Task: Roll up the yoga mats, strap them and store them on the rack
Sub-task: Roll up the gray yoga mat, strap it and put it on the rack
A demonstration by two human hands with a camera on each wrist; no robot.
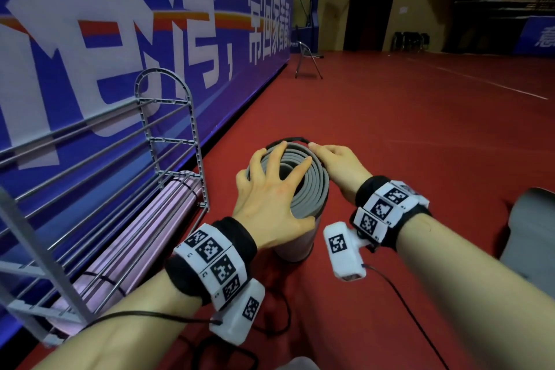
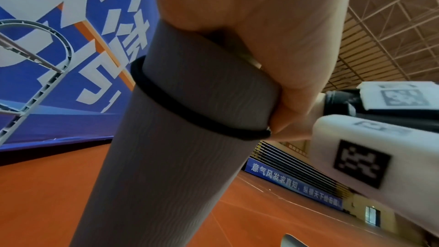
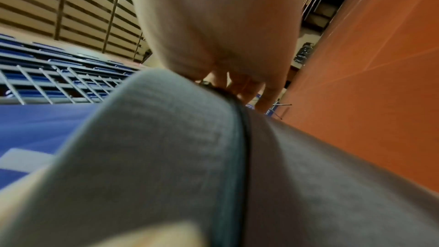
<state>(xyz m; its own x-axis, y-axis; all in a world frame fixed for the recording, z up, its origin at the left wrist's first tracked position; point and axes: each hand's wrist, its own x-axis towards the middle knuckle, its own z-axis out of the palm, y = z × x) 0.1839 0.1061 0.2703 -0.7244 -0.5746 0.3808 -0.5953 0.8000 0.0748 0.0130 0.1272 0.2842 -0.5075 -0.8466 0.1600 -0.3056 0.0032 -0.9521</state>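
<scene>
Grey mat (image 1: 303, 186), rolled tight, stands on end on the red floor (image 1: 390, 135), just right of the rack (image 1: 168, 141). Left hand (image 1: 271, 189) lies spread over its top end, fingers straight across the spiral, thumb down the near side. Right hand (image 1: 336, 164) pinches the black strap (image 1: 288, 140) at the roll's far right edge. From the left wrist view the strap (image 2: 190, 114) rings the mat (image 2: 171, 157) a little below the top. A pink mat (image 1: 144, 228), rolled and banded, lies on the rack's bottom tier. Behind the rack runs a blue banner (image 1: 120, 24).
</scene>
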